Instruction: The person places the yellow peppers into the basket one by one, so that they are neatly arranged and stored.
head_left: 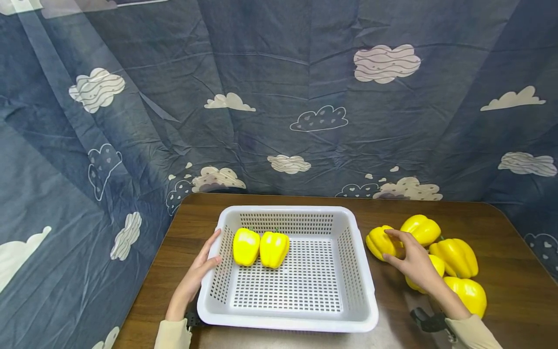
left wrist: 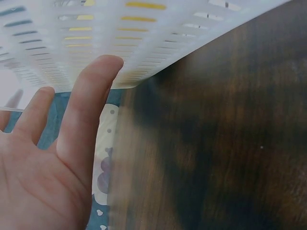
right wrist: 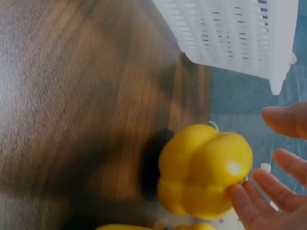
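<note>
My left hand (head_left: 198, 271) touches the left side of a white plastic basket (head_left: 287, 325), its fingers fairly straight; in the left wrist view the fingertips lie against the slotted outer wall. Two yellow bell peppers, one (head_left: 246, 247) beside the other (head_left: 274, 249), stand in the basket's left half. Right of the basket, my right hand (head_left: 411, 259) reaches over a yellow bell pepper (head_left: 378, 243) with thumb and fingers spread. In the right wrist view, fingertips are right at that pepper's side (right wrist: 206, 170), while the thumb stands apart from it.
Several more yellow bell peppers lie close around and under the right hand, among them one at the back (head_left: 420, 230), one at the right (head_left: 455, 258) and one at the front (head_left: 468, 295). Behind the brown wooden table (head_left: 322, 341) hangs a blue cloud-print cloth (head_left: 261, 135).
</note>
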Tool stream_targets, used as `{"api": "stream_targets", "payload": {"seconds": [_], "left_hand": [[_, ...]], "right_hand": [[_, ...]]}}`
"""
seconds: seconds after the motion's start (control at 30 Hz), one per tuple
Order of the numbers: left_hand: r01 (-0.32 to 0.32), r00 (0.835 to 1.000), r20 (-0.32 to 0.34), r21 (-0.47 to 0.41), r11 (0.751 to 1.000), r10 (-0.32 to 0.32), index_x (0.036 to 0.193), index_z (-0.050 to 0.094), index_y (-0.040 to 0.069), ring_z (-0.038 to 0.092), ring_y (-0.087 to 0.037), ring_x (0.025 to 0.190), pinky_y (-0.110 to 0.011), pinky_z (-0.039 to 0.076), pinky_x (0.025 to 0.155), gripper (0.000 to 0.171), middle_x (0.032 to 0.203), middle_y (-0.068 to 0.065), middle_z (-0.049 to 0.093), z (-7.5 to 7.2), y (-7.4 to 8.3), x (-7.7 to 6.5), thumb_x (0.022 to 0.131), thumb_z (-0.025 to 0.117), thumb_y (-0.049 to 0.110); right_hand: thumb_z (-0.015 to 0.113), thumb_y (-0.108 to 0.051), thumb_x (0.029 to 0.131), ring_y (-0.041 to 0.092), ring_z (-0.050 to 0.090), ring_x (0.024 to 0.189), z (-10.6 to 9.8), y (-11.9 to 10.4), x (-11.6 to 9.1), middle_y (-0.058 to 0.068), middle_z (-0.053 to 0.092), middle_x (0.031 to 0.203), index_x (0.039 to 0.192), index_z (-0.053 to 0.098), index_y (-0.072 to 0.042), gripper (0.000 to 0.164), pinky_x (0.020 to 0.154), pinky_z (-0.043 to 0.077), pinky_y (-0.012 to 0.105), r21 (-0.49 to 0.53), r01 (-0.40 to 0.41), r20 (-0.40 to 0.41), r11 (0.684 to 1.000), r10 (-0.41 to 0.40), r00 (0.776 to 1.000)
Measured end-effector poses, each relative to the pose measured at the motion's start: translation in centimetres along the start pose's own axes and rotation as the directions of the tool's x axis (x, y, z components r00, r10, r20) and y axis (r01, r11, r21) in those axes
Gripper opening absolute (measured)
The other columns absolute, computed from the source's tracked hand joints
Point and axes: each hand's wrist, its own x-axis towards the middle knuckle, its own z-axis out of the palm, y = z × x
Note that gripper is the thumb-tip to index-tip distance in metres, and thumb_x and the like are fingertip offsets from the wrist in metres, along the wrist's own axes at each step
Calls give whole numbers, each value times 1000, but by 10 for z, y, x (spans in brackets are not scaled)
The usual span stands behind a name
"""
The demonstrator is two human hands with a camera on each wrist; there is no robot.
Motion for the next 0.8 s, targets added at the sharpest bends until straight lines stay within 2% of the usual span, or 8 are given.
{"api": "stream_targets", "payload": {"seconds": [0.17,0.3,0.5,0.63,0.8], "left_hand": [[-1,1000,3,-2,1000,2,154,15,25,29,-49,130,-57,44,90,64,159,-12,4,0,0,0,98,45,13],[-5,1000,10,-3,1000,5,154,15,25,29,-49,131,-56,44,90,64,159,-12,3,0,0,0,99,44,12],[-5,1000,8,1,1000,5,154,15,25,29,-49,130,-57,44,90,64,159,-12,4,0,0,0,99,44,12],[-5,1000,7,-3,1000,5,154,15,25,30,-51,130,-59,44,89,64,158,-12,4,1,-1,1,98,44,12],[-5,1000,3,-8,1000,5,154,16,25,31,-51,129,-59,44,89,64,158,-13,6,1,-2,1,98,44,12]], "right_hand": [[72,1,80,44,48,112,5,-1,1,29,44,125,131,43,8,59,84,49,51,42,26,-2,999,-25,1000],[71,2,78,45,46,112,7,1,2,30,43,127,132,43,8,61,88,45,56,11,16,-5,1000,-15,1000],[74,1,74,49,38,118,9,5,2,31,41,130,134,43,7,68,92,33,67,-39,16,-23,999,-16,1000],[76,1,72,49,36,119,9,10,4,30,41,132,134,43,7,71,93,31,67,-39,37,-34,999,-39,999],[76,1,71,49,35,120,9,16,6,30,39,134,136,41,5,75,93,31,68,-28,31,-11,999,-31,999]]}}
